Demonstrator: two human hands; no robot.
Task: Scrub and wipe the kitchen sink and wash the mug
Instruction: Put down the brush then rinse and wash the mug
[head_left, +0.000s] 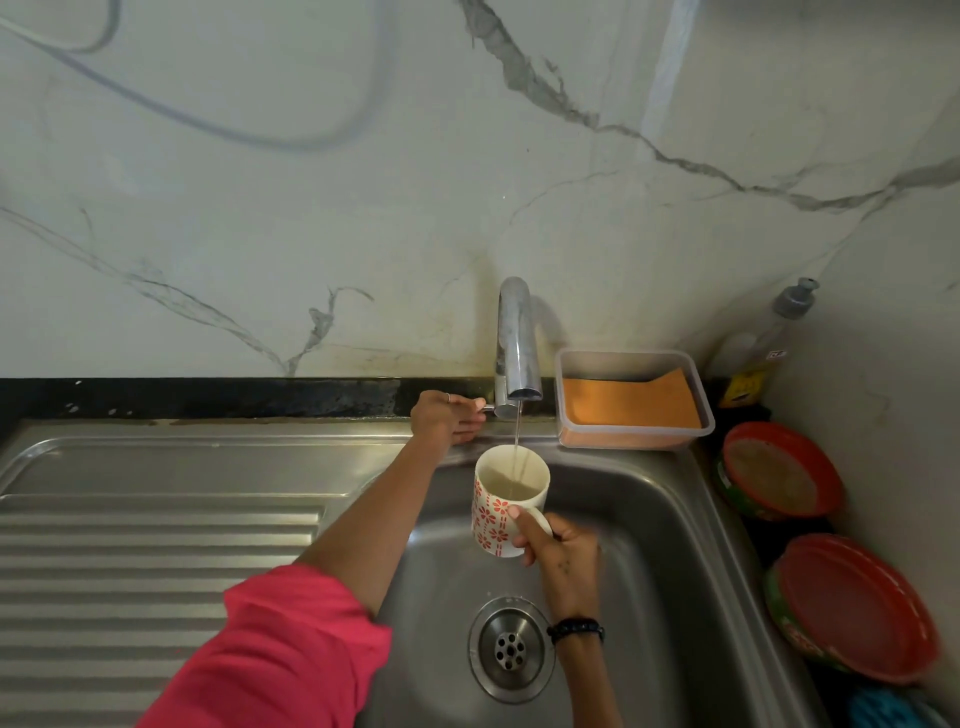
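A white mug (498, 506) with a red flower pattern hangs upright over the steel sink basin (660, 525), directly under the chrome tap (517, 353). My right hand (563, 553) grips its handle from the near side. A thin stream of water falls from the spout into the mug, which holds some cloudy water. My left hand (447, 418) reaches across the sink's back rim with its fingers closed on the tap's small lever (485, 405). The round drain (511, 649) lies below the mug.
The ribbed steel drainboard (156, 561) fills the left. A clear plastic tub (631, 400) with an orange cloth sits right of the tap. A soap bottle (769, 353) stands in the corner. Two red-lidded round containers (779, 470) (852, 608) line the right edge.
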